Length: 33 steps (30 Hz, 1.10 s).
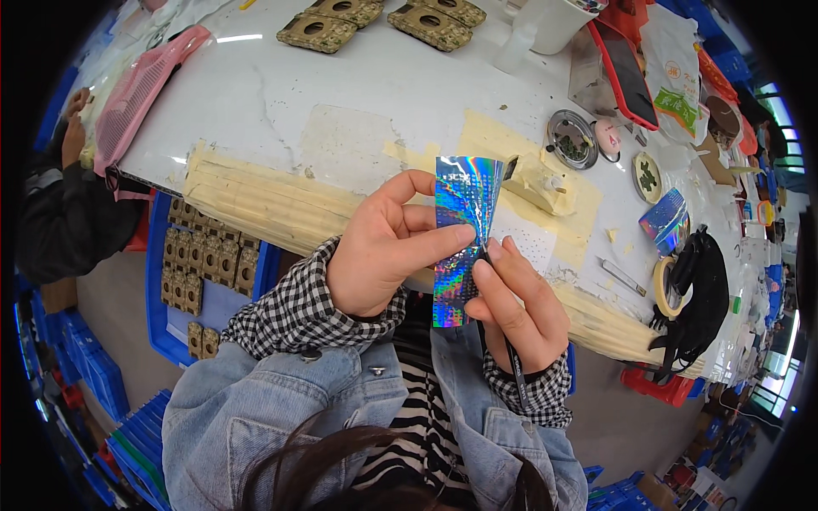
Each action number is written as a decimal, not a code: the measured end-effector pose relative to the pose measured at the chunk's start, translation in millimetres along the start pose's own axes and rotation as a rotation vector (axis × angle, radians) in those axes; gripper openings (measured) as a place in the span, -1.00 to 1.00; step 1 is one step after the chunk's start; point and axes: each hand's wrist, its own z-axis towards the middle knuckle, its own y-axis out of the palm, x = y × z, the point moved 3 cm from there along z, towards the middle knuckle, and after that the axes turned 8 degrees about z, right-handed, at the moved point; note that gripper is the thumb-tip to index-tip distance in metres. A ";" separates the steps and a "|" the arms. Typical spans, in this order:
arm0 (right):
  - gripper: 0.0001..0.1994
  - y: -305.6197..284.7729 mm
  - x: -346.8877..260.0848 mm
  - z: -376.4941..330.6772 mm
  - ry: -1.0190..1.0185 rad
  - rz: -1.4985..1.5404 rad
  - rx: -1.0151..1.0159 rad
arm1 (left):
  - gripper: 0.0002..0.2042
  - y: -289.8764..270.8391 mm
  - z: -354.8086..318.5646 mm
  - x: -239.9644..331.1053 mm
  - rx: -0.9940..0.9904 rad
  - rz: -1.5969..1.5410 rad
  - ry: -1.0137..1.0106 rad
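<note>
My left hand (381, 247) pinches a shiny blue, rainbow-reflecting holographic sticker sheet (455, 285) between thumb and fingers. The strip stands upright in front of me, and its upper right part bends back in a fold. My right hand (521, 311) is closed around slim black tweezers (515, 368), their handle running down along the palm. Their tip meets the strip's right edge, close to my left thumb. Whether a small label is caught in the tip is too small to tell. Beyond my hands sits a yellowish tape-covered block (542, 189) on the table.
Camouflage-patterned cases (317, 32) lie at the back, and more fill a blue tray (158, 294) at left. To the right are a round metal dish (573, 139), a second sheet (666, 220), a tape roll (667, 288) and a black pouch (699, 285). Another person's hand (74, 136) shows far left.
</note>
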 end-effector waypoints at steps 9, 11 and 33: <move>-0.62 -5.8 -2.5 0.8 0.034 0.033 0.021 | -0.55 1.1 -1.3 1.0 -0.026 0.029 -0.042; -0.61 -6.0 -1.1 -0.1 0.027 0.044 0.027 | -0.63 1.1 -1.2 1.8 -0.010 0.011 -0.026; -0.65 6.4 21.2 -27.0 0.046 -0.222 -0.056 | -0.66 -42.9 3.9 28.1 0.217 0.034 0.197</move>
